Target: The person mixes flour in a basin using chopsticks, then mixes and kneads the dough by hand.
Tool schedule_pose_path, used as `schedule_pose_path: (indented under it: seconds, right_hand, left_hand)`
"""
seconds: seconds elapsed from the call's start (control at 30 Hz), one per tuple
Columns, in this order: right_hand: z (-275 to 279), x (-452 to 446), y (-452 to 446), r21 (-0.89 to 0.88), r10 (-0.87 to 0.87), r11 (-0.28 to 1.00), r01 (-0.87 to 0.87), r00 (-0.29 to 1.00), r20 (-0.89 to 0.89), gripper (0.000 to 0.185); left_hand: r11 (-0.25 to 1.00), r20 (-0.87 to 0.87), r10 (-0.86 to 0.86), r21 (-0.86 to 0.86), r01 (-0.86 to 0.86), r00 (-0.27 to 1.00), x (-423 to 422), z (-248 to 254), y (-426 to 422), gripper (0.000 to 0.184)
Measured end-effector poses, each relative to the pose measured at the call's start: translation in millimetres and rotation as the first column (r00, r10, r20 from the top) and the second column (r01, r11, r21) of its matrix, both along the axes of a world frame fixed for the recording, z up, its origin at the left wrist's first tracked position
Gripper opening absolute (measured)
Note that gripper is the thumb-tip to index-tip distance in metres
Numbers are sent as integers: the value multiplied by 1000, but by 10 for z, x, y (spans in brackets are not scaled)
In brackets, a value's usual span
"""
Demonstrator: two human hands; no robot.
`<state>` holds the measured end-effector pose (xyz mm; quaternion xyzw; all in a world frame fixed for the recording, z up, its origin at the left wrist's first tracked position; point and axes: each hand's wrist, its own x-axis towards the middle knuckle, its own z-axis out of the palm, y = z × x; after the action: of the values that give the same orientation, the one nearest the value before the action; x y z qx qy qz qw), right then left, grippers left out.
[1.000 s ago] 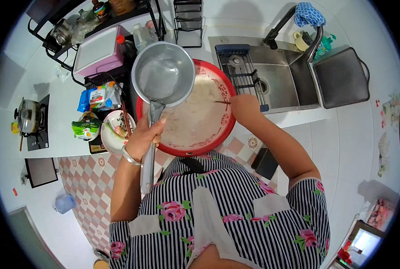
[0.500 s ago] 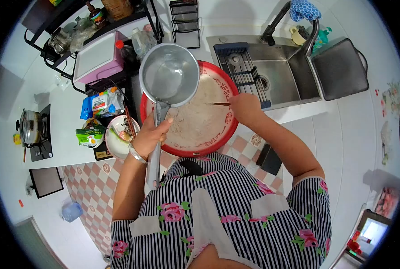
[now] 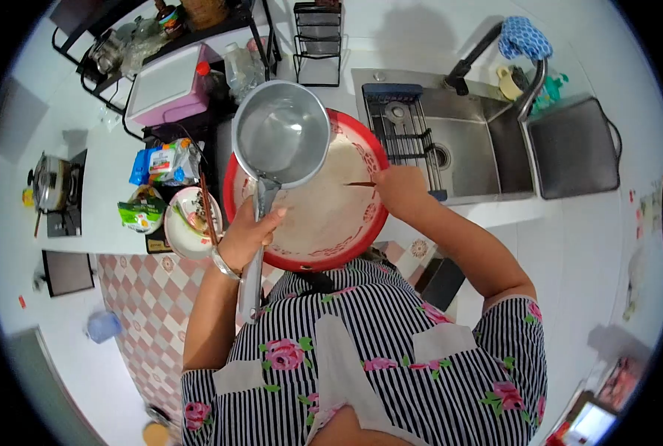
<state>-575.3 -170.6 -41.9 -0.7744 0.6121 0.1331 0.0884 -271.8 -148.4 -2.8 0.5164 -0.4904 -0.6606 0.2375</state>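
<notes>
Red rims one basin (image 3: 365, 241) near two hands (image 3: 247, 234), one gripping one dipper (image 3: 281, 134).

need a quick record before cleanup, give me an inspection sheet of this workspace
Surface: white countertop, crowded left of the basin.
Job's things: red-rimmed basin, pale contents inside; metal dipper held over it.
Clutter: plate with food scraps and chopsticks; packets; pink box.
Hands: left hand grips the dipper's handle; right hand holds a thin brown utensil.
Cables: nothing clearly seen.
Surroundings: sink and drying rack right, pot on stove far left.

Head-worn view, forward and down.
</notes>
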Motion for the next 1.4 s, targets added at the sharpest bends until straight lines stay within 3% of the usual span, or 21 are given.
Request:
schedule_pose_path:
  seconds: [0.07, 0.2, 0.43, 0.53, 0.67, 0.9, 0.97, 1.2, 1.4]
  right_hand:
    - [-81, -66, -136, -49, 80, 996, -76, 994, 68, 20]
    - [-110, -169, -567, -112, 81, 991, -71, 993, 85, 18]
    - [-49, -439, -480, 71, 340, 938, -340, 940, 3, 19]
    - [7, -448, -560, -41, 391, 920, -390, 919, 43, 20]
    - [-125, -381, -780, -102, 299, 950, -294, 954, 31, 20]
    - [154, -461, -516, 35, 436, 900, -435, 900, -27, 20]
    - [17, -435, -603, 13, 396, 918, -395, 918, -37, 20]
    - [-120, -304, -950, -206, 255, 950, -236, 964, 72, 21]
    - [-195, -267, -547, -45, 358, 934, -356, 931, 73, 21]
  left_hand:
    - [998, 34, 59, 4, -59, 998, -154, -40, 91, 60]
    - [978, 115, 206, -39, -203, 972, -453, -7, 306, 58]
    - [931, 135, 362, -4, -365, 922, -828, 64, 639, 48]
    - [914, 144, 401, -4, -405, 905, -898, 26, 720, 44]
    - [873, 51, 481, 64, -484, 875, -861, -57, 853, 39]
    - [811, -100, 575, 206, -548, 812, -738, -20, 1028, 40]
    - [804, -137, 584, 229, -548, 800, -743, 65, 1102, 39]
    - [796, -49, 598, 153, -586, 800, -745, 67, 1279, 42]
    - [769, -26, 634, 133, -626, 773, -763, 38, 1274, 42]
